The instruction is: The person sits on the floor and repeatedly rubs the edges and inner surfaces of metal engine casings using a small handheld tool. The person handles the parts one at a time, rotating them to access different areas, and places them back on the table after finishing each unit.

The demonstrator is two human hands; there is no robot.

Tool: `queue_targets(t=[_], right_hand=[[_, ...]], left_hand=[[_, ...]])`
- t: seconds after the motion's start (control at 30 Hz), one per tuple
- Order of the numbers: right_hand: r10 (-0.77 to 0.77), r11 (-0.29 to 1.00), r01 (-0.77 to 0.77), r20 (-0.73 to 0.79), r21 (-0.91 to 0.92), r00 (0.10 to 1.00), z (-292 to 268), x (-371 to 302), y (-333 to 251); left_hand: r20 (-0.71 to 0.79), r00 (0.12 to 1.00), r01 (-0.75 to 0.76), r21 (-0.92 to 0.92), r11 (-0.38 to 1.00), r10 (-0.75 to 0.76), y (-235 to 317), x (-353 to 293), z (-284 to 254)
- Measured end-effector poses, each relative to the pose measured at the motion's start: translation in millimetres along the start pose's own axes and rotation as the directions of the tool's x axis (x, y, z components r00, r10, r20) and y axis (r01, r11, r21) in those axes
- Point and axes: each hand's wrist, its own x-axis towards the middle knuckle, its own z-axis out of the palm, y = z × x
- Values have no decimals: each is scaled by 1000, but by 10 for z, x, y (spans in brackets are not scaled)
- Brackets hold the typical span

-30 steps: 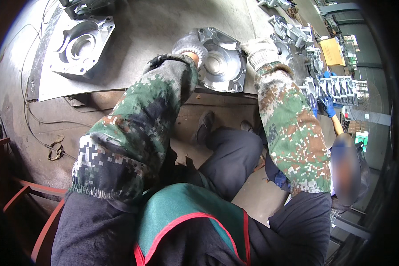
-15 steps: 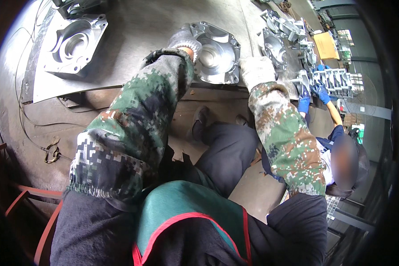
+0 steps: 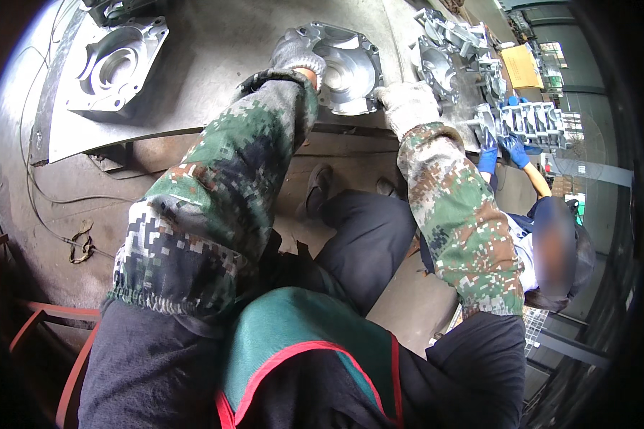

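Note:
In front of me, at the near edge of the metal table, is a silvery metal casting (image 3: 352,71) with a round stepped recess and bolt holes round its rim. My left hand (image 3: 293,53), in a grey knit glove, is closed on the casting's left side. Its fingertips are partly hidden. My right hand (image 3: 410,104), in a whitish glove, has its fingers curled against the lower right edge. A similar casting (image 3: 116,66) lies farther left on the table, recess upward.
More castings (image 3: 436,68) stand close together at the right. A co-worker's blue-gloved hands (image 3: 504,150) handle a finned metal part (image 3: 533,123) there. A yellow-orange sheet or box (image 3: 521,67) lies beyond. A cable (image 3: 32,182) runs along the floor at left; a red metal frame (image 3: 57,311) stands below.
The middle casting has shifted slightly away from me, with my left hand still on it. My right hand has moved a little forward and left, its fingers now against the casting's edge.

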Motion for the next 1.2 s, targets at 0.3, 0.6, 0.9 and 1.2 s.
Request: queue_targets(t=[0.3, 0.6, 0.9, 1.2], right_hand=[[20, 995, -12, 73, -103, 997, 30, -13, -57], [518, 679, -446, 50, 584, 854, 452, -444, 313], [542, 533, -433, 100, 727, 835, 658, -310, -262], [525, 785, -492, 18, 375, 851, 699, 37, -76]], left_hand=[[6, 1000, 12, -7, 1000, -12, 13, -12, -40], [-124, 967, -215, 69, 974, 223, 75, -143, 110], [448, 660, -731, 568, 378, 603, -110, -342, -217], [392, 713, -690, 539, 483, 581, 25, -619, 121]])
